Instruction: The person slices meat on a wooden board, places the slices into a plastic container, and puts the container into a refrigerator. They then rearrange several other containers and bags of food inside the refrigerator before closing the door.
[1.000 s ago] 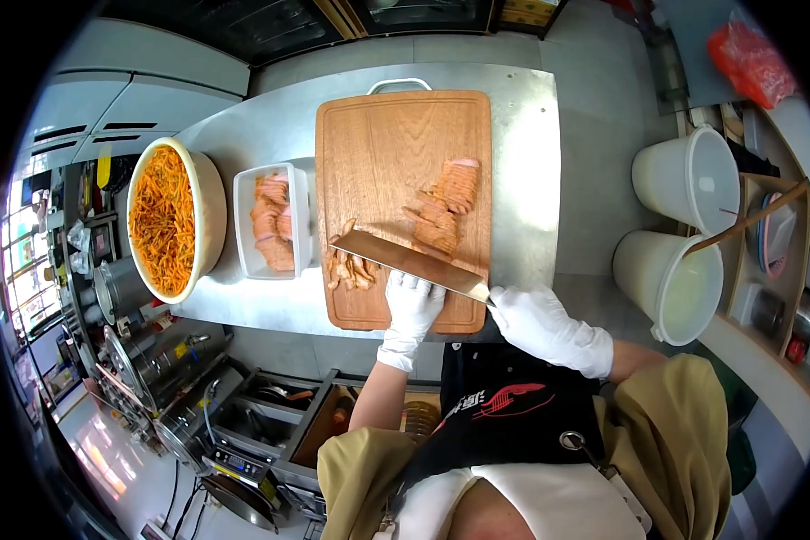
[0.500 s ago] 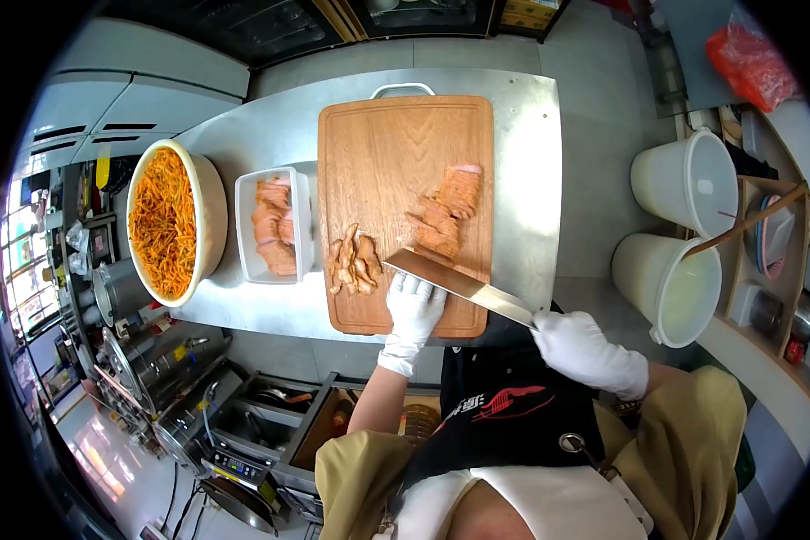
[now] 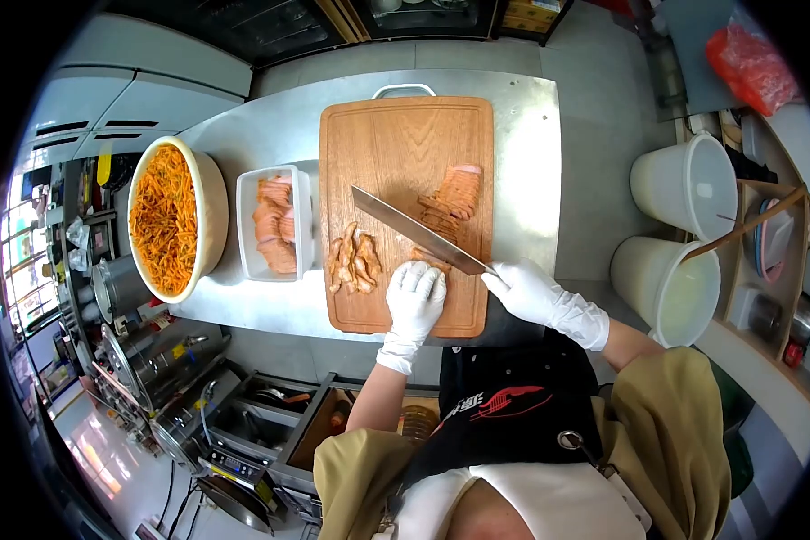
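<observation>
My right hand (image 3: 533, 292), in a white glove, grips the handle of a cleaver (image 3: 414, 229). Its wide blade slants up and left across the wooden cutting board (image 3: 405, 135), over the meat. My left hand (image 3: 416, 299), also gloved, has its fingers curled onto a piece of cooked meat (image 3: 430, 260) just on the near side of the blade. Beyond the blade lies a row of sliced meat (image 3: 459, 191), its slices leaning on each other. Small browned trimmings (image 3: 355, 259) sit in a pile left of the blade.
A clear plastic container (image 3: 274, 225) of meat slices stands left of the board on the metal table (image 3: 526, 180). Farther left is a large tub (image 3: 209, 216) of orange shredded food. Two white buckets (image 3: 679, 184) stand to the right.
The cleaver has swung from low beside my left hand to up and left over the meat. My right hand has moved left and up, closer to the board. My left hand has barely shifted.
</observation>
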Demonstrator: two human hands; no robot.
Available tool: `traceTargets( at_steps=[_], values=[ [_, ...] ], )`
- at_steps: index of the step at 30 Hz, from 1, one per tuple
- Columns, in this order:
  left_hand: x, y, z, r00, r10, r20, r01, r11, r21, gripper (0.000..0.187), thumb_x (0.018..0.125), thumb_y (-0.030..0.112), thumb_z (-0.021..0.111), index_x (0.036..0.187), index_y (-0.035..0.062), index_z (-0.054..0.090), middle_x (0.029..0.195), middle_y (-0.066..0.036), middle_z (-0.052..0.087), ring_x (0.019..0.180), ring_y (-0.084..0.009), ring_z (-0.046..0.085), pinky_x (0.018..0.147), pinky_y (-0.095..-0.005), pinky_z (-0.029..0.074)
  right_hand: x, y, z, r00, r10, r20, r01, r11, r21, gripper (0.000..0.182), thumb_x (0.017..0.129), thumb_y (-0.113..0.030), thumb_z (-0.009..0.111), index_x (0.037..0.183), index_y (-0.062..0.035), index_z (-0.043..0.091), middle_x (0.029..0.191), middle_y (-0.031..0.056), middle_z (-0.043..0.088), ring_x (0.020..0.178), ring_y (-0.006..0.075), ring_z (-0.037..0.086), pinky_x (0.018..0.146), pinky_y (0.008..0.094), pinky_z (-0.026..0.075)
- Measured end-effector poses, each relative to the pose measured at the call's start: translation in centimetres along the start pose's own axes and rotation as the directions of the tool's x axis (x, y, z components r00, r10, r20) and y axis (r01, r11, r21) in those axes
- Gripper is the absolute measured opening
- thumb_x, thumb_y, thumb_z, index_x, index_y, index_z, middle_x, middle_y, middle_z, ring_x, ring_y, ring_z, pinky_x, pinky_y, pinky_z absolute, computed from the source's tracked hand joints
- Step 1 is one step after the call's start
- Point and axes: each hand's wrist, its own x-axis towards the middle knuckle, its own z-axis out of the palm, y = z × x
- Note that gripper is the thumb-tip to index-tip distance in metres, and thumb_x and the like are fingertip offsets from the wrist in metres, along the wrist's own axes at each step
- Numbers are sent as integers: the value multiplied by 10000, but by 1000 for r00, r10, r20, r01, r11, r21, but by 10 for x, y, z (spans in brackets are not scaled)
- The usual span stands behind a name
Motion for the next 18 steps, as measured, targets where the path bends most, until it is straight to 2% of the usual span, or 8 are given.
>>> traceTargets(
  at_steps=[2,4,6,7,10,11,14,18],
  values=[
    [0,0,0,1000,1,8,-1,1000,-3,213,662,12,729,831,79,619,866,-87,594,819,-305,591,738,-394,504,-8,-7,-7,1000,-3,31,4,999,-35,308,928,-263,484,847,-4,629,680,214,611,648,405,601,617,481,479],
    [0,1,1,1000,-5,6,5,1000,-1,215,660,13,730,830,78,617,866,-88,594,822,-308,590,739,-396,503,-17,-12,-8,999,-37,-10,36,998,-56,300,923,-251,491,817,1,615,656,209,605,629,396,603,597,470,484],
    [-1,1,0,1000,-6,4,6,1000,5,216,657,15,731,829,76,615,866,-89,594,824,-311,588,741,-399,502,-24,-15,-7,996,-87,-8,85,984,-159,290,914,-241,504,782,0,595,626,197,597,599,382,604,571,458,486],
    [-1,1,0,1000,-3,4,3,1000,6,225,654,14,730,841,73,620,876,-91,599,834,-316,591,747,-402,502,-27,-16,-7,991,-135,-25,126,966,-225,280,909,-230,511,753,-9,583,592,177,588,562,355,606,535,439,485],
    [-3,-1,1,1000,1,11,-2,1000,16,252,648,15,730,875,67,633,902,-98,610,852,-325,596,764,-410,503,-33,-24,-6,989,-147,-2,141,954,-263,266,906,-214,513,751,-12,589,572,162,583,534,331,606,506,418,481],
    [-5,-2,2,1000,0,17,-1,1000,27,271,646,18,730,897,64,640,918,-104,616,862,-330,600,774,-414,503,-34,-22,-4,979,-205,-23,191,943,-273,247,899,-199,518,752,-13,589,557,151,579,507,313,603,480,402,477],
    [-6,-2,0,1000,-2,31,1,1000,30,316,642,34,736,944,65,648,957,-114,626,898,-340,608,805,-418,502,-33,-20,2,986,-169,6,165,954,-252,239,908,-199,528,790,6,564,569,164,568,507,341,579,472,408,468],
    [-8,-1,0,1000,-11,28,10,999,39,343,632,55,747,959,66,643,975,-118,630,922,-349,611,821,-420,502,-36,-23,6,986,-169,3,162,940,-299,217,901,-182,531,793,4,562,574,163,571,511,337,585,479,408,478]
  ],
)
